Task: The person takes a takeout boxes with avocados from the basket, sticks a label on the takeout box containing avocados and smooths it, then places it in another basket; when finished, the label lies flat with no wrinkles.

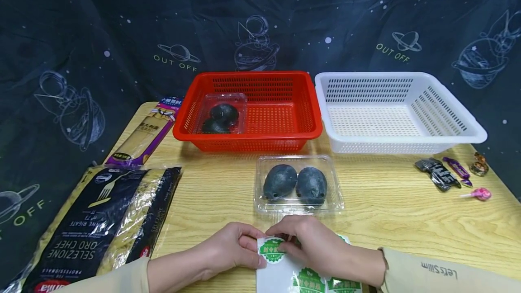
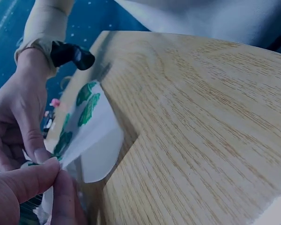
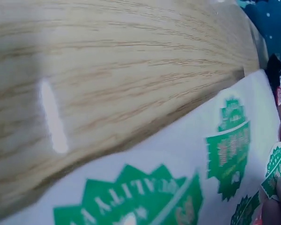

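Observation:
Both hands meet over a white sheet of green round stickers (image 1: 274,279) at the table's front. My left hand (image 1: 232,248) pinches the sheet's upper left corner between thumb and fingers. From the right, my right hand (image 1: 313,243) pinches the edge of one green sticker (image 1: 270,248) at that corner. In the right wrist view this sticker (image 3: 275,168) stands partly lifted off the sheet. The left wrist view shows the sheet (image 2: 103,150) bent up from the table. Just beyond the hands lies a closed clear plastic box (image 1: 299,207) with two dark, avocado-like fruits (image 1: 280,182).
A red basket (image 1: 248,137) holding a similar fruit box (image 1: 238,98) stands behind, beside a white basket (image 1: 407,139). Pasta bags (image 1: 101,220) and a spaghetti pack (image 1: 146,132) lie left. Wrapped candies (image 1: 439,173) and a pink lollipop (image 1: 482,193) lie right.

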Demonstrator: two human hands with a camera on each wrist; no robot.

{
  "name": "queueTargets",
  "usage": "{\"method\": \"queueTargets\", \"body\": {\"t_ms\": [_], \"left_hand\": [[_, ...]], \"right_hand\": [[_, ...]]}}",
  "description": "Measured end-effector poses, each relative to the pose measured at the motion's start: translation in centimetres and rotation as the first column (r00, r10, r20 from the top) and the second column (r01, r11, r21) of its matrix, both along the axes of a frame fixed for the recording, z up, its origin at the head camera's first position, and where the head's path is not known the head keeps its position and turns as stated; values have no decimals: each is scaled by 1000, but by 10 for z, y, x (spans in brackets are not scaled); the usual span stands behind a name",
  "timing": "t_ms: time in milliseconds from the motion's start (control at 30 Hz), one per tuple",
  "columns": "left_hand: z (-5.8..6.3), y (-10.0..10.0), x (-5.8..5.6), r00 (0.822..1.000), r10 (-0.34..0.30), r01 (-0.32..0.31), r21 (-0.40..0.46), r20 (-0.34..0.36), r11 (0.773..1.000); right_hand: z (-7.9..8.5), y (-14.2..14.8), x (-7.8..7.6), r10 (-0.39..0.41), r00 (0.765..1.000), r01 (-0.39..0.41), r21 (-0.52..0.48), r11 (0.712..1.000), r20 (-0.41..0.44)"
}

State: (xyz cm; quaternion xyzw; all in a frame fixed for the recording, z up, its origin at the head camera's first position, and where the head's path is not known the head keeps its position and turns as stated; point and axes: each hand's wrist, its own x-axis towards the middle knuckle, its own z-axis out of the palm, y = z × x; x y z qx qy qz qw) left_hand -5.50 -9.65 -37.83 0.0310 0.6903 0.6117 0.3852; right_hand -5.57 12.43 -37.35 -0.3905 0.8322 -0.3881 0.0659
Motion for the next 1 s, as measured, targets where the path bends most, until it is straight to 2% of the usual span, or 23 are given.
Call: {"method": "queueTargets", "body": {"t_ms": [133, 433, 567, 700, 767, 867, 933, 1000], "left_hand": [[0, 0, 0, 1000, 17, -17, 0, 7, 1000], [-3, 2, 1, 998, 34, -36, 50, 53, 998], [-3, 2, 1, 999, 29, -30, 21, 45, 999], [-3, 2, 1, 998, 33, -34, 9, 44, 999], [-2, 1, 0, 999, 33, -33, -2, 32, 999], [1, -2, -3, 1000, 19, -19, -42, -9, 999], [4, -5, -5, 999, -13, 9, -85, -50, 996], [8, -8, -9, 992, -71, 56, -136, -105, 989]], "right_hand": [[1, 1, -2, -27, 998, 28, -17, 999, 56], [5, 6, -3, -30, 991, 35, -38, 999, 132], [10, 10, -3, -28, 994, 37, -82, 996, 106], [29, 16, -7, -48, 998, 54, -120, 991, 49], [43, 21, -16, -87, 996, 88, -117, 989, 14], [61, 33, -41, -192, 981, 190, -83, 978, -14], [67, 42, -60, -261, 965, 260, -43, 965, -22], [69, 48, -77, -302, 953, 302, 13, 953, -5]]}}
